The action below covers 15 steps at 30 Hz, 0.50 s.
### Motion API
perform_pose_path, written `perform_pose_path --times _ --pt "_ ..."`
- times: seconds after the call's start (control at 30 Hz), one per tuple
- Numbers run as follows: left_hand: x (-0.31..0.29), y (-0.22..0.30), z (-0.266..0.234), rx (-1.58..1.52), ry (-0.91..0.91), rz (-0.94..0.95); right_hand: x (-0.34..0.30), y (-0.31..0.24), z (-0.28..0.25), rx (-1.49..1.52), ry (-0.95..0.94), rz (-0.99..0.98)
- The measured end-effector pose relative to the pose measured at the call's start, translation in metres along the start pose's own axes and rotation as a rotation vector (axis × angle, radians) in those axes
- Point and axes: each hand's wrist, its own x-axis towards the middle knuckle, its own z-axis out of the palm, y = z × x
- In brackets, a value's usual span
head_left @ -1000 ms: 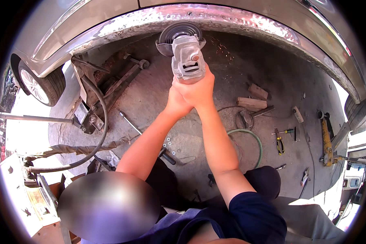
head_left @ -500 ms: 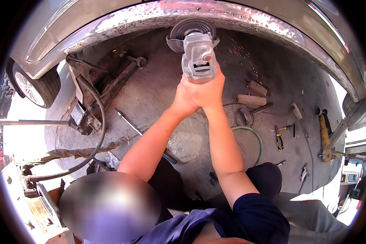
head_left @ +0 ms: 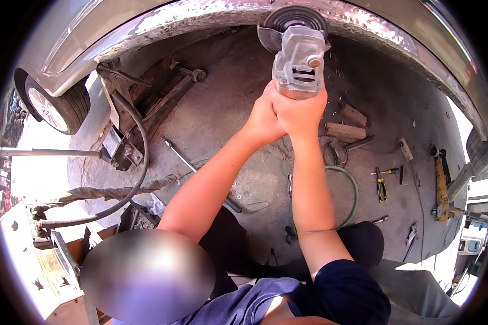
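Out in front of me, both arms reach up to a grey angle grinder (head_left: 298, 59). My right hand (head_left: 302, 112) is wrapped round its body, and my left hand (head_left: 261, 120) closes in against it from the left; the fingers are mostly hidden. At the grinder's far end, the round disc (head_left: 296, 20) and its guard (head_left: 268, 39) overlap the bare, shiny lower edge of a car's sill (head_left: 211, 17). Whether the disc touches the metal is hard to tell. A few sparks fly to the right of the grinder.
A metal jack frame (head_left: 126, 142) with a thick hose (head_left: 145, 168) stands left, near a car wheel (head_left: 59, 105). Wood blocks (head_left: 344, 131), a green hose (head_left: 354, 197), pliers (head_left: 382, 190) and a long-handled tool (head_left: 180, 157) lie on the floor. A yellow jack (head_left: 442, 189) stands far right.
Both hands and the grinder have shifted right along the sill and slightly farther up in view. Fewer sparks show now. My grip looks the same.
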Motion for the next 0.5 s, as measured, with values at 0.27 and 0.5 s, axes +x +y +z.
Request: perform_pose_path --times 0.27,0.5 --pt "0.015 0.010 0.028 -0.047 -0.060 -0.007 0.019 -0.011 -0.037 -0.014 0.026 -0.018" --pt "-0.001 0.034 0.041 -0.060 -0.083 -0.091 0.009 -0.025 -0.050 -0.064 0.031 0.047"
